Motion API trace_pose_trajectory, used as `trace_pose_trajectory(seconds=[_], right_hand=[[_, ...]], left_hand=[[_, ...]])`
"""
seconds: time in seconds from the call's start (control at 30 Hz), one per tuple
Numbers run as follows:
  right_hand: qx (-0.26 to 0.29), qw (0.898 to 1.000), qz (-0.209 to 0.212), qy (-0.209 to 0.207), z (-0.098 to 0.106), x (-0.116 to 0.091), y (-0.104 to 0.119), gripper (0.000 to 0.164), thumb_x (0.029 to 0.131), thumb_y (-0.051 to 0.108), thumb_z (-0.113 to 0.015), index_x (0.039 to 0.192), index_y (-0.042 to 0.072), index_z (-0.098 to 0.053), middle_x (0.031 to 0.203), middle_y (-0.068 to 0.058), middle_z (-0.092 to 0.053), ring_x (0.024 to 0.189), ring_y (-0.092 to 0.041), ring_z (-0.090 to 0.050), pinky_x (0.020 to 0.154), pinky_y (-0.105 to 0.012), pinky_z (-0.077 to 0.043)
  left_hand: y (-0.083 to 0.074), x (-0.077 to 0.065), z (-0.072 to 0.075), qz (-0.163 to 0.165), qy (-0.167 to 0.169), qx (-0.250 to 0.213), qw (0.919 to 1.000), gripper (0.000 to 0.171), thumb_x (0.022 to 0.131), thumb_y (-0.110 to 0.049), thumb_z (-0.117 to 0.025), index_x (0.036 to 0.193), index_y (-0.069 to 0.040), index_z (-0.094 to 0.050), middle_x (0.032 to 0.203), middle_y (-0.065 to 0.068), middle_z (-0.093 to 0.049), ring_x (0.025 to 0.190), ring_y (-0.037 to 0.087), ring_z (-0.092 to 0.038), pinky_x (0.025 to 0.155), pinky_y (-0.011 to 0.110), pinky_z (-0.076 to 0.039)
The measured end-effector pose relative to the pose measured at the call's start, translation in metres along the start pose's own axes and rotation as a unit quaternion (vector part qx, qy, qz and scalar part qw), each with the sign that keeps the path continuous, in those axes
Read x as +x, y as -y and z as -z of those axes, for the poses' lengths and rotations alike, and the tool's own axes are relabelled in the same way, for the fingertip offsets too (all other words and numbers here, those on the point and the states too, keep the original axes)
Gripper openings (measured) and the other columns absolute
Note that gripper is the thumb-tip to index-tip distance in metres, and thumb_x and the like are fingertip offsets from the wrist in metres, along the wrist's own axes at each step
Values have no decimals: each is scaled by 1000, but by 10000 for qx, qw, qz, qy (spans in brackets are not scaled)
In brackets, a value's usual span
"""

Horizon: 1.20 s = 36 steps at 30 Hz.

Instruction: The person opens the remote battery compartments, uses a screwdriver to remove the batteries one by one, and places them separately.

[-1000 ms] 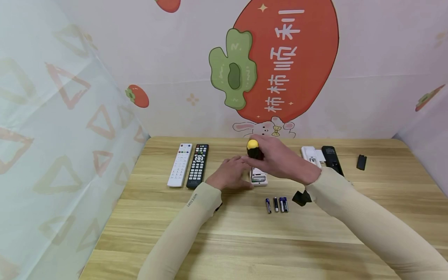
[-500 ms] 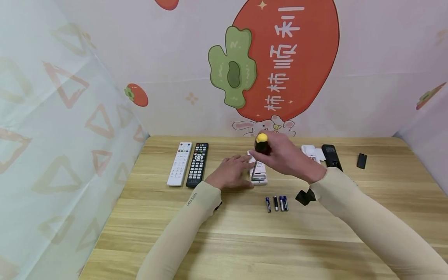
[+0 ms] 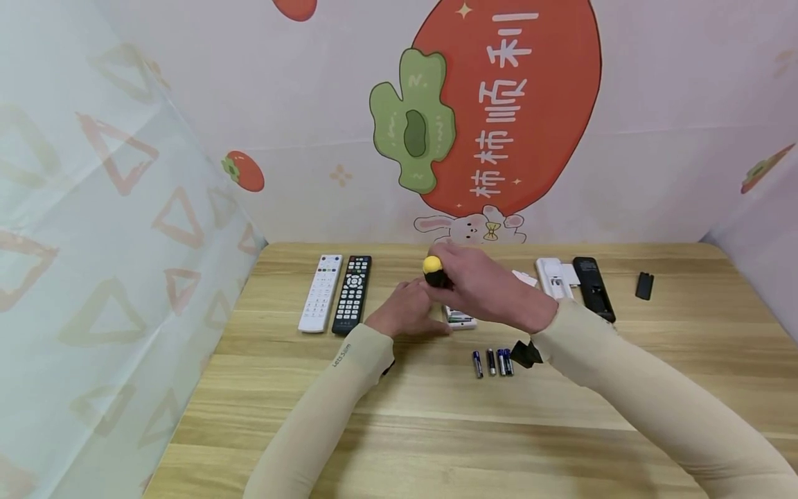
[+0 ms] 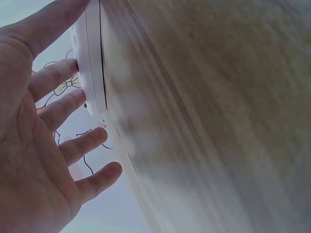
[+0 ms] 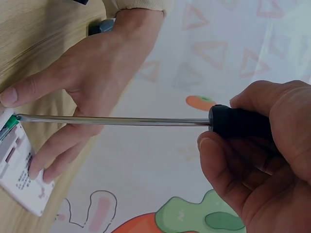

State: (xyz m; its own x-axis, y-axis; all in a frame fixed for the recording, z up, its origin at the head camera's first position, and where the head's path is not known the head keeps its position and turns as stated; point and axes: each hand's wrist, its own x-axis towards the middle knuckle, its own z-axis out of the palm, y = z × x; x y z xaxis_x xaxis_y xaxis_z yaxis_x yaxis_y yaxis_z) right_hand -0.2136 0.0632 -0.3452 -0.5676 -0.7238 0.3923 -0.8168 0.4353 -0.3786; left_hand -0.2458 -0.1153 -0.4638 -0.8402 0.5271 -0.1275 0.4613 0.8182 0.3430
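A white remote control (image 3: 463, 324) lies back up at mid-table, partly hidden under my hands. Its battery compartment is uncovered, with something green (image 5: 8, 126) inside. My left hand (image 3: 408, 310) rests against the remote: thumb at the near end, straight spread fingertips along its side (image 4: 93, 63). My right hand (image 3: 489, 283) grips the yellow-and-black handle of a screwdriver (image 3: 433, 265). In the right wrist view, the long metal shaft (image 5: 146, 121) reaches from the handle to the compartment's end, its tip beside the green piece. Whether the tip touches it, I cannot tell.
Several batteries (image 3: 491, 362) lie in front of the hands. A white remote (image 3: 320, 294) and a black remote (image 3: 352, 294) lie at the left. At right are a white remote with an uncovered compartment (image 3: 555, 277), another black remote (image 3: 593, 287) and a small black cover (image 3: 645, 285).
My right hand and the screwdriver swung right, uncovering more of the remote, then came back left, ending left of where they began. My left hand has stayed in place.
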Motion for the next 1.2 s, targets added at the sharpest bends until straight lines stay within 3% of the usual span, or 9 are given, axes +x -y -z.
trace_pose_trajectory(seconds=[0.27, 0.43, 0.8, 1.2], right_hand=[[344, 9981, -508, -102, 5, -11, -11, 23, 93, 16, -76, 100, 8, -55, 84, 1, -56, 78, -17, -58, 70, -31, -54], [725, 9933, -834, -348, 9, -25, -18, 21, 93, 14, -76, 98, 10, -56, 84, 1, -57, 73, -15, -57, 63, -30, -52], [513, 9960, -208, -698, 8, -32, -17, 25, 90, 11, -79, 94, 12, -54, 83, 5, -54, 70, -9, -54, 58, -25, -51], [449, 9973, -78, -578, 10, -28, -13, 26, 89, 13, -80, 96, 10, -54, 84, 4, -54, 69, -8, -55, 58, -25, -50]], left_hand=[[0, 2, -3, -97, 99, 373, 9992, 86, 86, -58, -75, 158, -30, -38, 162, -9, -35, 149, 23, -30, 117, 55, -28], [-1, 1, -3, -50, 126, 415, 9990, 81, 86, -59, -75, 155, -32, -43, 164, -7, -30, 150, 24, -28, 119, 53, -27], [-1, 0, -2, -102, 121, 394, 9991, 80, 86, -58, -74, 155, -31, -43, 164, -5, -31, 150, 25, -29, 118, 56, -27], [-1, 2, -3, -134, 84, 450, 9989, 79, 86, -59, -74, 154, -32, -45, 162, -7, -35, 148, 24, -31, 116, 55, -30]])
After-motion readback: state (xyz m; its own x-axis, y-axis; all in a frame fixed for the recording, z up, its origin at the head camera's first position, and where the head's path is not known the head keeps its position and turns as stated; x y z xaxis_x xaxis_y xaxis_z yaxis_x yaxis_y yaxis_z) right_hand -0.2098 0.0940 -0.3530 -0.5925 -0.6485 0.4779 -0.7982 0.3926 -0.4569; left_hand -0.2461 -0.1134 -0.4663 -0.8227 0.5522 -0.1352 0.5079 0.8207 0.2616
